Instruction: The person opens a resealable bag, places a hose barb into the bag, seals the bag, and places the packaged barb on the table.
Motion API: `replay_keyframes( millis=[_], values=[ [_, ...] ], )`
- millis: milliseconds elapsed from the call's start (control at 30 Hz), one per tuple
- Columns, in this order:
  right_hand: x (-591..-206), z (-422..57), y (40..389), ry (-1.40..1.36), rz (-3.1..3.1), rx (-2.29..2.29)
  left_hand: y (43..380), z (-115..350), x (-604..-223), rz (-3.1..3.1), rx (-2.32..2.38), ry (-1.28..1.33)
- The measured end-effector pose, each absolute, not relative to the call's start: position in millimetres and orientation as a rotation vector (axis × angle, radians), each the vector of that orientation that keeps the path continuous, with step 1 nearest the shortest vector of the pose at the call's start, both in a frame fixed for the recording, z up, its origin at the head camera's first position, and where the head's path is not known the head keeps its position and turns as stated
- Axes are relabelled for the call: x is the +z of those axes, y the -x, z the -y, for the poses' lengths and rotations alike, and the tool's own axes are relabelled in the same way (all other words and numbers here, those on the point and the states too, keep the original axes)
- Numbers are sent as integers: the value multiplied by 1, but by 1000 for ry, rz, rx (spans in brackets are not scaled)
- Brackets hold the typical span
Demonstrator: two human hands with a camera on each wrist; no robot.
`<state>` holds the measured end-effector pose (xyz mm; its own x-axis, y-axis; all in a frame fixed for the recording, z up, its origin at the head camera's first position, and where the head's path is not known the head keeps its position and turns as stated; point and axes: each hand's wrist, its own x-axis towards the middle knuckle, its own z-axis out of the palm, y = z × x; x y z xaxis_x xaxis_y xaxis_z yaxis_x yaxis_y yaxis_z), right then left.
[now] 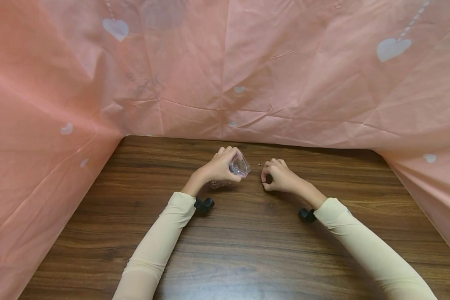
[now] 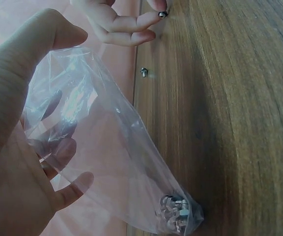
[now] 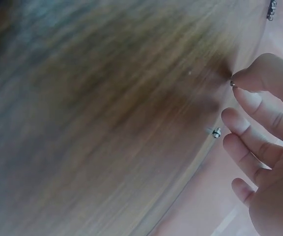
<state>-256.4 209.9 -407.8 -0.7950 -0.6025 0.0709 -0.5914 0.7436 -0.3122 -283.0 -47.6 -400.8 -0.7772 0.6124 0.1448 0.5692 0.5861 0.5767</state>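
Note:
My left hand [image 1: 220, 166] holds a clear plastic bag [image 2: 107, 132] with its mouth spread toward the right hand. Thumb and fingers hold the rim apart, some of the fingers showing through the film. A cluster of small shiny screws [image 2: 176, 211] is gathered in the bag's bottom corner, close to the tabletop. My right hand [image 1: 279, 176] pinches a small metal screw [image 3: 232, 82] between thumb and index finger, low over the wood; the other fingers are bent. Between the two hands, a single loose screw [image 2: 144, 72] lies on the table, nearer the right hand.
Brown wood-grain tabletop [image 1: 225, 241] extends under both arms. Pink sheeting with white hearts [image 1: 247, 75] hangs along the back and both sides, meeting the table's far edge just beyond the hands. Each wrist wears a small black camera [image 1: 206, 204].

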Motion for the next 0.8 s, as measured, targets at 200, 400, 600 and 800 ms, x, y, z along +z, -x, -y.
replay_keyframes(
  millis=[200, 400, 600, 800],
  values=[
    [-409, -209, 257, 1007, -2908, -485, 283, 48, -400, -2723, 959, -1019],
    [-405, -206, 256, 1047, -2939, -584, 283, 48, -400, -2726, 961, -1023],
    [-390, -199, 257, 1111, -2989, -738, 284, 49, -401, -2732, 953, -1026],
    [-372, -190, 258, 1154, -3002, -854, 284, 48, -402, -2728, 946, -1024]
  ],
)
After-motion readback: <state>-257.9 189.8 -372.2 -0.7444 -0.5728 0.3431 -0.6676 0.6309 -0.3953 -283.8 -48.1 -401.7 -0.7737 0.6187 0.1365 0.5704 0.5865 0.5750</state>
